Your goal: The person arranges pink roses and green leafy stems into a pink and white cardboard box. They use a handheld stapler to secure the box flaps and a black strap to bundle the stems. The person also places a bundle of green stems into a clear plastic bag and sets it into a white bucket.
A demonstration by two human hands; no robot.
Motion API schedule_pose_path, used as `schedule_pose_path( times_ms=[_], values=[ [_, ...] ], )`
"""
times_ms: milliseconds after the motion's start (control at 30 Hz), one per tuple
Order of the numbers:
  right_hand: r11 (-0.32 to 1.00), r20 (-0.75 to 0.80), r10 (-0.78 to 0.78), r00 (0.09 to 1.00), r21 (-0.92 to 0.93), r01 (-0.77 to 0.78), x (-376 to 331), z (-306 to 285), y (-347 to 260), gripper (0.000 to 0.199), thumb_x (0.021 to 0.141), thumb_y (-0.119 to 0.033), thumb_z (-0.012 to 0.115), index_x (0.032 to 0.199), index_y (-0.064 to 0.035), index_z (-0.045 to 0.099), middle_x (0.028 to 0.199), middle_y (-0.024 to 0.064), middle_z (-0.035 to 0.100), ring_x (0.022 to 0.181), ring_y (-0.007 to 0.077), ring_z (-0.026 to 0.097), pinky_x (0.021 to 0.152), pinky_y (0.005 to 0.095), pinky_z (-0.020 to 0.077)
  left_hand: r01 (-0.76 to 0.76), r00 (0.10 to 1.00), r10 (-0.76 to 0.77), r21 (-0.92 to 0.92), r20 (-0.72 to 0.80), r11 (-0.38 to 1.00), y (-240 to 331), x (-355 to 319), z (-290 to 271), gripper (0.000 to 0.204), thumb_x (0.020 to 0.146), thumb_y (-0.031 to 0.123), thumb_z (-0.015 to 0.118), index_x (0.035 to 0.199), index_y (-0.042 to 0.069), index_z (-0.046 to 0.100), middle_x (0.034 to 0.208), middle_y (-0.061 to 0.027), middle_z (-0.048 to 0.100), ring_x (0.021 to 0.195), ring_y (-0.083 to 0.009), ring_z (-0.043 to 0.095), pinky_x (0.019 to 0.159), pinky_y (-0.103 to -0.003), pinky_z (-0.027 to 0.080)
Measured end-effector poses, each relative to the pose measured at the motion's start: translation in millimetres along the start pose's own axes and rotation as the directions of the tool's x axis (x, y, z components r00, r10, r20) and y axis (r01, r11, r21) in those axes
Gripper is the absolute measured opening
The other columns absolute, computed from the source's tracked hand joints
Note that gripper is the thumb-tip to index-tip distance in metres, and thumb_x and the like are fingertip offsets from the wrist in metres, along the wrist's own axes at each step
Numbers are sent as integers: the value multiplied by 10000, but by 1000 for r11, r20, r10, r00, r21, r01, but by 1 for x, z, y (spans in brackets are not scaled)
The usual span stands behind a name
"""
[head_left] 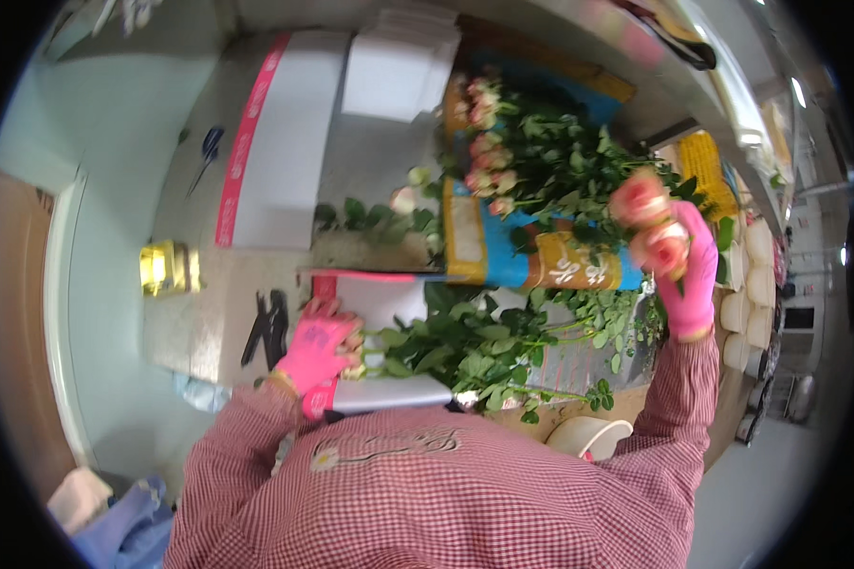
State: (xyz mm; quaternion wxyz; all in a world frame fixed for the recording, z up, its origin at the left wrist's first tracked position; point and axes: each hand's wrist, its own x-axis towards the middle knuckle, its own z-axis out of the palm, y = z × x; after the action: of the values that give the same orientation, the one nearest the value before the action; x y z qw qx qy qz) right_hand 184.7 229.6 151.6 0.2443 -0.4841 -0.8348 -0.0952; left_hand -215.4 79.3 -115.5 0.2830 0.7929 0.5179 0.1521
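Observation:
My right hand (690,275), in a pink glove, is raised at the right and closed round two pink-and-cream roses (664,248), blurred by motion. My left hand (315,349), gloved in pink too, lies with fingers stretched on a white wrapping sheet (389,392) with a pink border. It touches pale rose heads at its right side, partly hidden by the hand. From these heads, leafy green stems (484,346) run right across the sheet. Beyond them, a large heap of pink and cream roses (489,161) lies on blue and yellow printed packaging (465,228).
Black-handled shears (268,327) and a blue-handled tool (212,144) lie on the grey table (185,313). Another pink-edged sheet (285,142) and a white stack (399,71) lie at the back. A yellow object (166,268) stands left; a white bucket (588,436) is near my right arm.

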Motion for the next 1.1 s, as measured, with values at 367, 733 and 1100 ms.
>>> schedule_pose_path(
  times_ms=[367, 733, 1100],
  values=[
    [863, 524, -248, 815, 502, -60, -140, 289, -194, 485, 739, -198, 729, 1188, -122, 561, 1071, 111, 647, 926, 309, 653, 747, 409, 525, 51, 978, -42, 42, -207, 998, -20, -47, 22, 480, 630, 367, 735, 1080, 205, 687, 1386, -144, 421, 1315, -404, 334, 1074, -547, 295],
    [935, 552, -189, 812, 354, -23, -110, 274, -215, 367, 802, -257, 666, 1117, -97, 567, 1068, 114, 610, 913, 320, 630, 755, 431, 512, -27, 976, 54, 131, -210, 991, -28, -48, 20, 431, 633, 379, 722, 1043, 249, 687, 1153, -128, 539, 1176, -339, 470, 1084, -547, 293],
    [979, 695, -32, 718, -124, 164, -112, 312, -249, 196, 872, -116, 491, 1015, -62, 613, 959, 138, 647, 877, 275, 668, 686, 384, 545, -55, 989, 78, 178, -123, 982, -22, -34, -4, 509, 700, 361, 699, 1183, 212, 642, 1259, -131, 530, 1250, -332, 450, 1116, -526, 278]
  ],
)
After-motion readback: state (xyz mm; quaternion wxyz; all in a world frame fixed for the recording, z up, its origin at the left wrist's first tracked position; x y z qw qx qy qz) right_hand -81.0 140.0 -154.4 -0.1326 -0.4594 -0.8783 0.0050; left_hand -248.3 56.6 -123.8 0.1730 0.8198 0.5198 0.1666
